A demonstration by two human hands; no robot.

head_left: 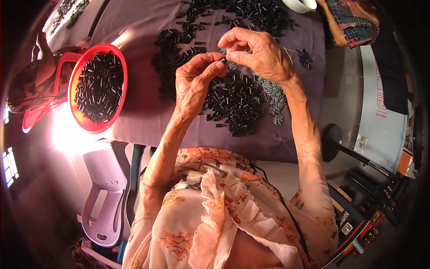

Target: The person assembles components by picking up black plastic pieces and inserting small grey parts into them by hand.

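Observation:
Both hands meet over a purple cloth-covered table. My left hand (193, 83) is closed, pinching a small black plastic piece (223, 59) between thumb and forefinger. Against that piece, my right hand (265, 57) closes thumb and fingertips in a pinch; whatever lies between them is too small to make out. Below the hands spreads a heap of loose black plastic pieces (237, 105). Along its right side lies a pile of small grey screw-like parts (275, 97). More black pieces (172, 49) lie beyond my left hand.
A red basin (125, 78) full of black pieces stands at the left by a bright glare. Far off are another black heap (255, 13) and a white bowl (301, 5). Other people's arms (333, 22) (42, 60) show at both sides. A lilac chair (105, 168) stands lower left.

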